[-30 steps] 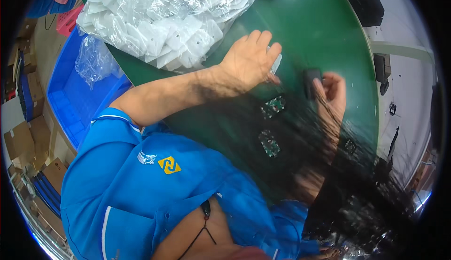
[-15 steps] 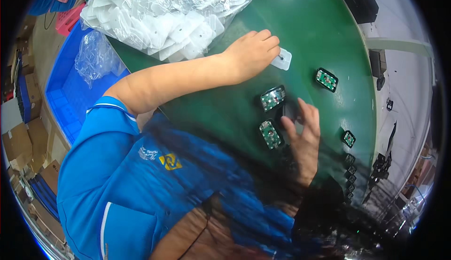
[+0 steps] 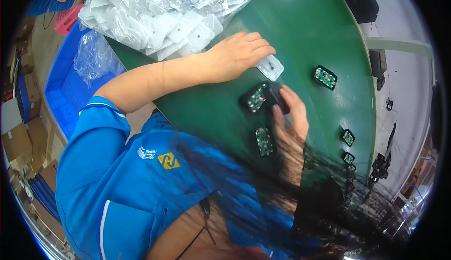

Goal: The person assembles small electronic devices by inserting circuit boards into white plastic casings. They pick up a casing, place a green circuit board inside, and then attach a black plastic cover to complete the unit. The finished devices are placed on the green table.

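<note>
My left hand [image 3: 240, 55] is closed on the edge of a white plastic cover [image 3: 271, 69], a shallow rounded rectangle, just above the table. Between thumb and fingers, my right hand [image 3: 292, 119] grips a small black plastic case [image 3: 277, 96] near that cover. Right beside the case lies a green circuit board in a black housing [image 3: 257, 98]; whether they touch I cannot tell. A second circuit board [image 3: 264, 141] rests nearer to me, left of my right wrist. Farther right sits another board in a black housing [image 3: 325, 77]. Dark strands of hair partly hide my right forearm.
A large clear bag of white plastic covers [image 3: 155, 18] lies at the far left of the green table [image 3: 300, 20]. Below the table's left edge stands a blue bin [image 3: 63, 95] with crumpled clear plastic in it. Several small boards [image 3: 348, 138] line the right edge.
My left hand has drawn left with the white cover, which has turned. My right hand has moved left and away from me, and its black case now shows. The two nearest boards have shifted left.
</note>
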Motion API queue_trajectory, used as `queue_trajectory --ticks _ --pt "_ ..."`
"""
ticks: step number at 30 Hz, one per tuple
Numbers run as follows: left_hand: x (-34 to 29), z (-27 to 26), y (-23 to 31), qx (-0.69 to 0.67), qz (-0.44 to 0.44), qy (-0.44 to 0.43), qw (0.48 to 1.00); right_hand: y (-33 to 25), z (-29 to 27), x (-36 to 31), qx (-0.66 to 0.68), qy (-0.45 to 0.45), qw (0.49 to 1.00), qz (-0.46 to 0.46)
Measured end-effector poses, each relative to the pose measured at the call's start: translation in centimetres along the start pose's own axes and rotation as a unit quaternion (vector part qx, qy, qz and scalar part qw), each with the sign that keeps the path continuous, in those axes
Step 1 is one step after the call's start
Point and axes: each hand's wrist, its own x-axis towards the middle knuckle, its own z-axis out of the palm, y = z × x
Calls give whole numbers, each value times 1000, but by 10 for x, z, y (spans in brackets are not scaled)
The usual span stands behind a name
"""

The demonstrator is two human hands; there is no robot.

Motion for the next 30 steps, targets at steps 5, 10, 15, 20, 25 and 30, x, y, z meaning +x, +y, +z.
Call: queue_trajectory --ticks 5,10,15,20,25,30 --pt "-11 -5 19 -8 2 -31 999 -4 -1 -28 -34 -144 989 -33" --pt "-9 -12 31 30 -4 -83 996 -20 -12 -25 41 -55 997 18" --pt "-16 1 19 -56 -29 1 998 -13 -3 15 -70 1 997 -44" --pt "-26 11 8 -189 -50 38 980 -2 12 28 -52 -52 996 -45" --pt "-29 -8 5 -167 -13 31 985 4 12 39 -120 -102 983 -92" --pt "-32 -13 4 -120 8 -35 992 -6 9 38 -167 -126 974 -82"
